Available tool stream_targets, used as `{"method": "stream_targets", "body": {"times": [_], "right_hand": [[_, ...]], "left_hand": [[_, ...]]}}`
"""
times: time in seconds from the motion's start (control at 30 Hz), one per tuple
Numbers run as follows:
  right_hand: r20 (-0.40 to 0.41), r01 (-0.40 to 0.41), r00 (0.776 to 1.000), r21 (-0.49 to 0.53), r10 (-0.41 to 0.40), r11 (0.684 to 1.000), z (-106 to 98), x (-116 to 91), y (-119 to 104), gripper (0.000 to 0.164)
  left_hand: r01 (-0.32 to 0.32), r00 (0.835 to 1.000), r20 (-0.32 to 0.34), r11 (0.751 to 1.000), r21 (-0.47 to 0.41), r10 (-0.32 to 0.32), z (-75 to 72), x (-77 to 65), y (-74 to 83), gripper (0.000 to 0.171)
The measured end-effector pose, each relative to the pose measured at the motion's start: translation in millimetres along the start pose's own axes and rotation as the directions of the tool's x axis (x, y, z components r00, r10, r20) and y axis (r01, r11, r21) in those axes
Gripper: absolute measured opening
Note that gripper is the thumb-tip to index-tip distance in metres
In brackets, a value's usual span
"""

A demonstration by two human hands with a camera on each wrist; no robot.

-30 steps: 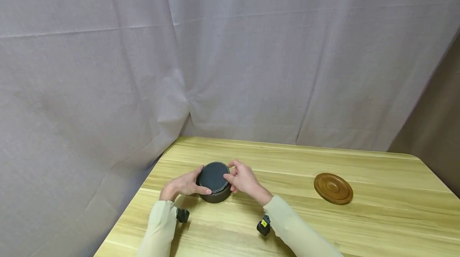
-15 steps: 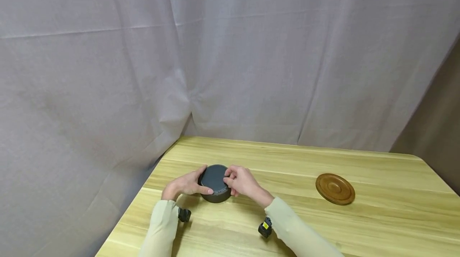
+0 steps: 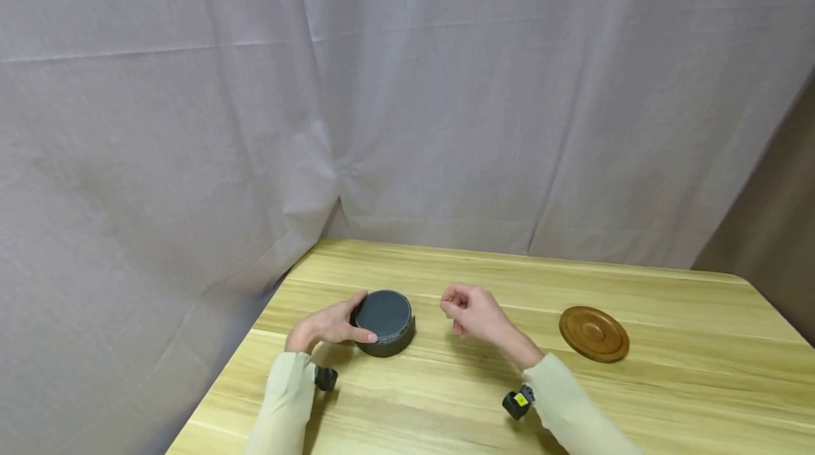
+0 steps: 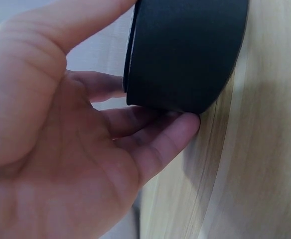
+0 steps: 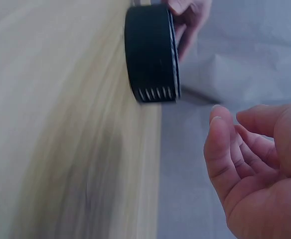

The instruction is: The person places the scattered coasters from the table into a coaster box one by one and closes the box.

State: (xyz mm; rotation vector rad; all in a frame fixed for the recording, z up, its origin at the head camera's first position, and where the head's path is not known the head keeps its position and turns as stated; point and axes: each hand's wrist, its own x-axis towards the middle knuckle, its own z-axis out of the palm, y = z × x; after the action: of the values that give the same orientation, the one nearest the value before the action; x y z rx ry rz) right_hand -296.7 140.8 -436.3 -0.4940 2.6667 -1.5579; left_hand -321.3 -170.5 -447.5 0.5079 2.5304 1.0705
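A squat, round black box [image 3: 385,325] stands on the table, with a flat dark disc on top. My left hand [image 3: 331,322] grips it from the left, thumb over the top rim. In the left wrist view the fingers [image 4: 165,144] of that hand curl under the box's side wall [image 4: 185,55]. Several short pale stripes mark the wall of the box [image 5: 150,55] in the right wrist view. To the right of the box, my right hand [image 3: 476,312] is held apart from it, fingers loosely bent. A gap shows between its thumb and fingertips [image 5: 219,137], with nothing held.
A round brown wooden plate [image 3: 593,334] lies on the right part of the wood-grain table [image 3: 688,342]. Grey curtains [image 3: 446,101] hang behind the table and along its left side. Both wrists carry small black cameras, one by the right sleeve [image 3: 573,405].
My right hand has let go of the box's right edge and moved off to the right. The left hand keeps its grip on the box, which stays nearly in place.
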Motion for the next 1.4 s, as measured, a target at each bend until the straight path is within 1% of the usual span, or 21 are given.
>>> {"method": "stream_targets", "body": {"times": [0.17, 0.4, 0.67, 0.8, 1.0, 1.23, 1.37, 1.4], "right_hand": [[-0.039, 0.004, 0.999, -0.043, -0.005, 0.999, -26, -12, 7, 0.005], [-0.078, 0.005, 0.997, -0.151, -0.017, 0.989, -58, -27, 13, 0.009], [-0.135, -0.038, 0.991, -0.235, 0.007, 0.971, -91, -44, 24, 0.009], [-0.149, -0.060, 0.989, -0.306, 0.014, 0.950, -103, -54, 36, 0.012], [-0.163, -0.118, 0.985, -0.386, 0.058, 0.915, -122, -68, 48, 0.022], [-0.188, -0.157, 0.979, -0.479, 0.074, 0.863, -144, -74, 63, 0.028], [-0.190, -0.165, 0.979, -0.497, 0.079, 0.852, -154, -74, 68, 0.032], [-0.186, -0.166, 0.979, -0.490, 0.083, 0.856, -156, -74, 69, 0.033]], "left_hand": [[0.000, 1.000, 0.003, 1.000, -0.003, 0.000, -1.6, -0.3, 0.3, 0.109], [0.004, 1.000, 0.003, 1.000, -0.004, -0.004, -1.9, 0.5, 1.4, 0.109], [0.004, 1.000, 0.006, 1.000, 0.017, -0.004, -1.0, 1.3, 1.7, 0.108], [0.007, 1.000, 0.008, 1.000, 0.009, -0.007, -0.5, 1.4, 2.3, 0.109], [0.014, 1.000, 0.009, 1.000, -0.014, -0.014, 0.1, 2.3, 2.0, 0.109], [0.020, 1.000, 0.005, 1.000, -0.002, -0.020, 1.0, 1.8, 0.7, 0.109], [0.024, 1.000, 0.001, 1.000, -0.003, -0.024, 0.7, 1.0, 0.3, 0.109], [0.023, 1.000, 0.000, 1.000, -0.003, -0.023, 0.7, 1.0, 0.1, 0.109]]}}
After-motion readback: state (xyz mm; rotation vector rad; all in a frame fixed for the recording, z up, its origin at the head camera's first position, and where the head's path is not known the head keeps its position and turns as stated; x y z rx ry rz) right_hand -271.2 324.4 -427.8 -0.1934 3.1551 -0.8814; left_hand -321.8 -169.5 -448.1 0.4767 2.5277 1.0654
